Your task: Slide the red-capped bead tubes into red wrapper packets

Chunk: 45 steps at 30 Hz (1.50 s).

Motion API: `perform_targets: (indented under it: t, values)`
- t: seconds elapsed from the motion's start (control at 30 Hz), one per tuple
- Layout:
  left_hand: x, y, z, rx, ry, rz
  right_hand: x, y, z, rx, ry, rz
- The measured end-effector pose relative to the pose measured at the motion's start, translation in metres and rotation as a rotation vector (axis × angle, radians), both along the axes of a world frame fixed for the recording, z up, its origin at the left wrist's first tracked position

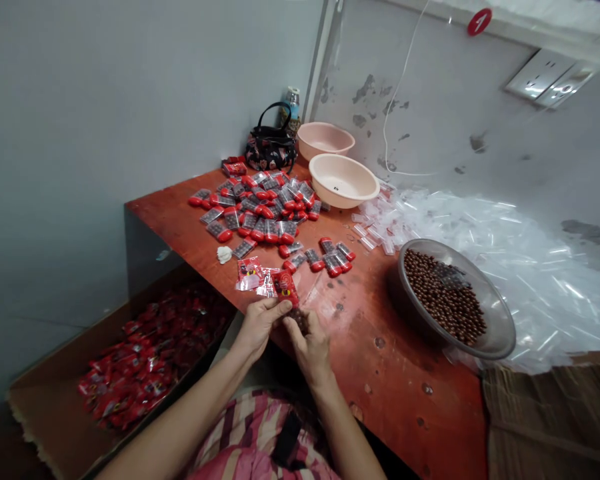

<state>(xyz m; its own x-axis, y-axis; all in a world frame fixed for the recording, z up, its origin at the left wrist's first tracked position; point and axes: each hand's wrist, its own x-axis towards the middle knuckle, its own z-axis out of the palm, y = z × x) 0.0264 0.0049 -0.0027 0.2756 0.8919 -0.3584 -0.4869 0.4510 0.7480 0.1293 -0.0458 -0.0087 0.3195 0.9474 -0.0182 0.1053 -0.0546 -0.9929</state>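
My left hand (261,325) pinches the lower edge of a small red printed packet (285,285), close to the table's front edge. Beside it, my right hand (312,347) is closed around a small clear container of brown balls (298,320), partly hidden by the fingers. The two hands almost meet, thumbs towards each other. Just beyond them lie another red packet (250,273) and a crumpled white tissue (224,255). Several red-ended clear containers (331,261) of dark balls rest past the packets, with a larger heap (260,207) behind.
At right, a grey bowl (503,327) of brown balls stands by a pile of clear plastic sleeves (545,280). Two pale basins (344,193) and a black handbag (270,150) sit at the back. A cardboard box (45,413) of red packets is below left.
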Motion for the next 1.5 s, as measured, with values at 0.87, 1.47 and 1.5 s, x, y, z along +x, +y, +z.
perform_targets:
  t: [0.87,1.47,1.5]
  values:
    - [-0.010,-0.007,0.004,0.038,-0.004,-0.223,-0.005,0.003,-0.010,-0.162,0.637,0.270]
    - [0.000,-0.009,-0.002,-0.030,-0.007,-0.028,-0.009,-0.009,-0.002,-0.112,0.148,0.101]
    - [0.000,-0.010,-0.002,-0.022,0.006,-0.021,-0.010,-0.009,-0.001,-0.113,0.174,0.101]
